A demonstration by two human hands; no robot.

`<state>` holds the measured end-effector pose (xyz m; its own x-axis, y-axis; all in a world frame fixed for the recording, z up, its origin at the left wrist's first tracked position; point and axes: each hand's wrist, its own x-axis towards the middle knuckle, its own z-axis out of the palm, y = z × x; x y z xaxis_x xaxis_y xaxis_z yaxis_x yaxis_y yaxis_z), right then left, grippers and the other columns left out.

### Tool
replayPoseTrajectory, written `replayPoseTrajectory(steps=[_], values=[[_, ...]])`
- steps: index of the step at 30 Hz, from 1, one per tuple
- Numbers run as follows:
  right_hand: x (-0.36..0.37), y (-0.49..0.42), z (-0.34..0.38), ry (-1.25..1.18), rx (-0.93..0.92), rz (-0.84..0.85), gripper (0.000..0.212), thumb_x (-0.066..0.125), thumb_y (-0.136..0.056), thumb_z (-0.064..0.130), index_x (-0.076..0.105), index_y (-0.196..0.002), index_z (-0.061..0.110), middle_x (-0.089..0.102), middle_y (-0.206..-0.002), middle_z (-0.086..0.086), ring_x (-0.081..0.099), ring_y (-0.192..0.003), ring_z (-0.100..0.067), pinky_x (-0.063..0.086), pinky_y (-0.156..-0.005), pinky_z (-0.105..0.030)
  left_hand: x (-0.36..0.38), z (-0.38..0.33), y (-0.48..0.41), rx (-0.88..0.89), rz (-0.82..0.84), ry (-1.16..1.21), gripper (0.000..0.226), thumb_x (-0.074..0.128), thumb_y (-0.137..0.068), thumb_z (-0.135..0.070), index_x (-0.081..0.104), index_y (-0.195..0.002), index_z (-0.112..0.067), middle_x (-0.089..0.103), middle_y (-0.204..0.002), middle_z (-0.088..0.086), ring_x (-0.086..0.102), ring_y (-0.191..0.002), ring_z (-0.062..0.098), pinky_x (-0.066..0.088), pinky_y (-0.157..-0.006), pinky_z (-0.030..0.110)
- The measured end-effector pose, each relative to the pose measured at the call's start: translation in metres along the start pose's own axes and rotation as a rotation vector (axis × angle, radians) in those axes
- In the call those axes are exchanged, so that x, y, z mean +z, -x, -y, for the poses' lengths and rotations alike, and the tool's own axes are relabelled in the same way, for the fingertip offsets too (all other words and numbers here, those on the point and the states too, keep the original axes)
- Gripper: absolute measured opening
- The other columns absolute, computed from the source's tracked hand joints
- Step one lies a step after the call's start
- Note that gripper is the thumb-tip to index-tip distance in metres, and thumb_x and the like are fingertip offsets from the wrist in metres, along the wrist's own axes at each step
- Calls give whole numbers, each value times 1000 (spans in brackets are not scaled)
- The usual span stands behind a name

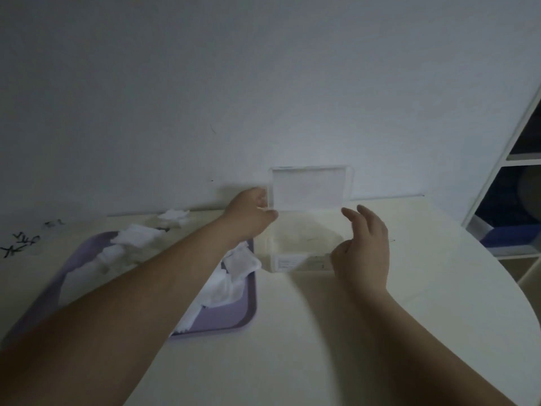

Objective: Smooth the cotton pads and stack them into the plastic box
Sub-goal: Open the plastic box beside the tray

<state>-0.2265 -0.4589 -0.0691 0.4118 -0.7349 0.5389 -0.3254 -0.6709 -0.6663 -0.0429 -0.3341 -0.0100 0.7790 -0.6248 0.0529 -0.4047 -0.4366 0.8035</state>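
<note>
Between my two hands sits the plastic box (pixel 292 263), lid (pixel 307 186) upright. L hand (pixel 251 212) curls at the lid's left edge; grip unclear w/ blur. R hand (pixel 363 247) loosely spread, empty. Cotton pads (pixel 240 262) lie on tray (pixel 253 303) beneath L forearm, so L hand is nearer.
</note>
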Motion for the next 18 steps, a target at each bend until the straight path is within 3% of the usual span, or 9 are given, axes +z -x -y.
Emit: replayPoseTrajectory(steps=[2, 4, 6, 8, 10, 12, 14, 18], values=[[0, -5, 8, 109, -214, 8, 61, 46, -72, 0, 71, -125, 12, 59, -145, -13, 48, -140, -37, 40, -115, -52, 6, 6, 1, 69, 65, 11, 41, 69, -77, -26, 71, -118, -31, 76, -113, -11, 73, -103, 11, 59, -96, 40], [1, -7, 25, 123, -288, 165, 49, 45, -89, 22, 67, -133, 17, 57, -149, -12, 47, -143, -35, 41, -116, -51, 8, 6, 4, 116, 112, -10, 31, 65, -85, -20, 71, -113, -34, 75, -116, -9, 71, -99, 9, 57, -90, 33], [6, -6, 38, 112, -253, 347, 54, 48, -100, 43, 49, -152, 30, 37, -166, -7, 35, -152, -29, 39, -118, -48, 6, 10, 3, 136, 124, -120, 33, 64, -93, -22, 68, -123, -33, 69, -128, -4, 67, -107, 11, 54, -96, 33], [11, -11, 43, 168, -238, 456, 78, 57, -95, 44, 18, -163, 41, 3, -175, -2, 32, -154, -28, 51, -106, -49, -3, 19, -1, 127, 64, -257, 40, 61, -96, -23, 64, -135, -25, 64, -134, -2, 63, -119, 17, 50, -103, 33], [12, -22, 44, 252, -207, 556, 98, 62, -86, 43, 0, -162, 47, -17, -174, 4, 32, -152, -29, 58, -93, -45, -18, 28, -8, 134, 0, -394, 32, 60, -93, -19, 67, -125, -20, 62, -127, 0, 61, -121, 23, 46, -96, 28], [16, -34, 45, 367, -193, 662, 92, 59, -85, 50, 12, -164, 39, -4, -175, 4, 18, -157, -29, 48, -108, -48, -30, 35, -15, 136, 12, -529, 35, 63, -89, -14, 65, -124, -19, 58, -128, 6, 58, -122, 30, 47, -96, 32], [20, -38, 44, 422, -191, 721, 85, 53, -89, 56, 21, -163, 29, 17, -173, 2, 12, -158, -27, 36, -118, -49, -33, 35, -20, 95, 102, -591, 55, 64, -91, -12, 54, -145, -17, 50, -144, 10, 53, -131, 31, 45, -107, 36], [20, -36, 44, 296, -241, 611, 71, 44, -96, 59, 35, -160, 29, 34, -167, 2, 20, -157, -22, 31, -121, -46, -26, 40, -35, 85, 219, -665, 74, 65, -90, -7, 38, -157, -24, 42, -154, 7, 50, -134, 31, 47, -109, 40]])
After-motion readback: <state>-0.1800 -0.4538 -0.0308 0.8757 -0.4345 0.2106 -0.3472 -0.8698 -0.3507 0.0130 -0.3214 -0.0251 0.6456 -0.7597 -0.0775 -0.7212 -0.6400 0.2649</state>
